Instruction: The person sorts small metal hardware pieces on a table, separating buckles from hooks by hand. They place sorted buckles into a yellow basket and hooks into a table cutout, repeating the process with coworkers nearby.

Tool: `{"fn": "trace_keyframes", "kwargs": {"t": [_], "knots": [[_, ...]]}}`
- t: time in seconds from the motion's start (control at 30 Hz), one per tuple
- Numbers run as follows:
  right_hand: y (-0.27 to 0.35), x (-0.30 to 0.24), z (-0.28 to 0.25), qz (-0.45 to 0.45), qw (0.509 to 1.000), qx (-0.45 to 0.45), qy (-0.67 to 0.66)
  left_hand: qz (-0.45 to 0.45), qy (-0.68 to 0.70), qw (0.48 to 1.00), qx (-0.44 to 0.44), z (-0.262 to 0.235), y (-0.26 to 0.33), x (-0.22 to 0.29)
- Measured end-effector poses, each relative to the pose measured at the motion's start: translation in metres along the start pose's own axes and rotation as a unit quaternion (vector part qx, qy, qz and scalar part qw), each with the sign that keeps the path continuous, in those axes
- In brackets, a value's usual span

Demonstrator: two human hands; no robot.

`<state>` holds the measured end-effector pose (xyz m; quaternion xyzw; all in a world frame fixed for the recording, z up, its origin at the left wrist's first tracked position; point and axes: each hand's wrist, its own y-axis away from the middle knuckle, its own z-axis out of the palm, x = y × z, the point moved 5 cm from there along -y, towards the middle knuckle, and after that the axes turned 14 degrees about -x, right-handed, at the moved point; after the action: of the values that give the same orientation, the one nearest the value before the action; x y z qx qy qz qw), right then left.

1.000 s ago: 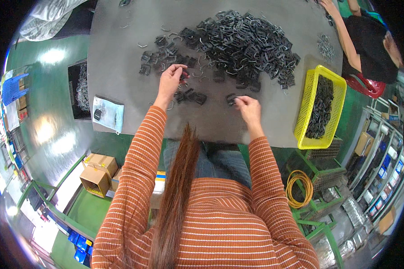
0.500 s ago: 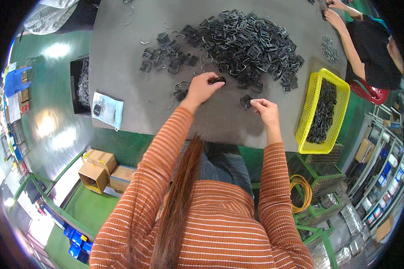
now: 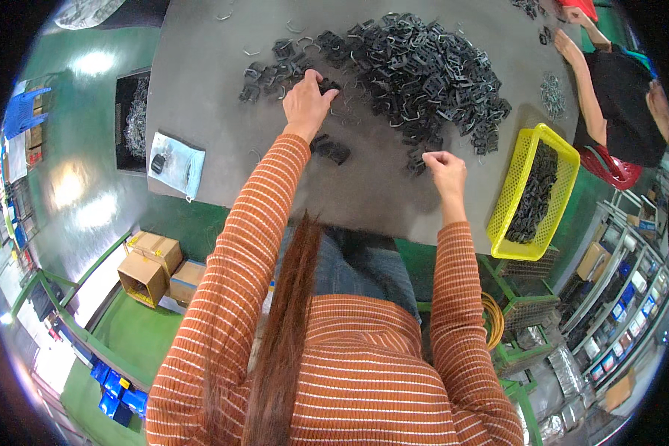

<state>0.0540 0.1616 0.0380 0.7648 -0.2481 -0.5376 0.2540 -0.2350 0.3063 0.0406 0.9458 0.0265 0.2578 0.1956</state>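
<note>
My left hand (image 3: pixel 307 106) is at the left side of a heap of black plastic pieces (image 3: pixel 431 78), thumb and forefinger closed on a small black plastic piece (image 3: pixel 330 85). Loose pieces (image 3: pixel 332 150) lie on the table just below that hand. Lower right of it, my right hand (image 3: pixel 447 177) is pinched close above the table. A black plastic piece (image 3: pixel 417 161) shows right at its fingertips, beside other loose pieces under the heap. Thin bent metal wires (image 3: pixel 251 52) are scattered left of and among the pieces.
A yellow basket (image 3: pixel 500 208) of black pieces stands at the table's right edge. Metal wires (image 3: pixel 551 97) lie beyond it, near a co-worker's arm (image 3: pixel 589 97). On the left are a pale blue packet (image 3: pixel 177 167) and a dark bin (image 3: pixel 131 123) of wires.
My left hand has moved left and away from me, to the loose pieces beside the heap. My right hand has shifted slightly right, its fingers still pinched.
</note>
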Motion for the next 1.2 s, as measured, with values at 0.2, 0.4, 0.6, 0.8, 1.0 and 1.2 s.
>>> {"fn": "trace_keyframes", "kwargs": {"t": [0.2,0.4,0.6,0.8,1.0,1.2], "knots": [[0.035,0.015,-0.023,-0.007,0.900,-0.171,-0.402,0.026,0.377,0.882,-0.283,0.010,-0.003,-0.029],[0.012,0.045,-0.009,0.091,0.984,-0.076,-0.135,-0.004,0.726,0.633,-0.266,-0.021,0.047,-0.026],[0.009,-0.014,0.073,-0.126,0.947,0.042,0.293,-0.019,0.396,0.902,-0.171,-0.006,0.070,-0.062],[0.023,-0.031,0.098,-0.041,0.884,-0.264,-0.382,-0.108,0.419,0.899,-0.074,0.013,0.111,-0.101],[0.000,-0.049,0.135,-0.031,0.929,-0.282,-0.236,-0.042,0.129,0.991,0.013,0.019,0.119,-0.065],[0.007,-0.054,0.136,0.005,0.898,-0.299,-0.324,0.037,0.075,0.995,-0.059,0.014,0.101,-0.075]]}}
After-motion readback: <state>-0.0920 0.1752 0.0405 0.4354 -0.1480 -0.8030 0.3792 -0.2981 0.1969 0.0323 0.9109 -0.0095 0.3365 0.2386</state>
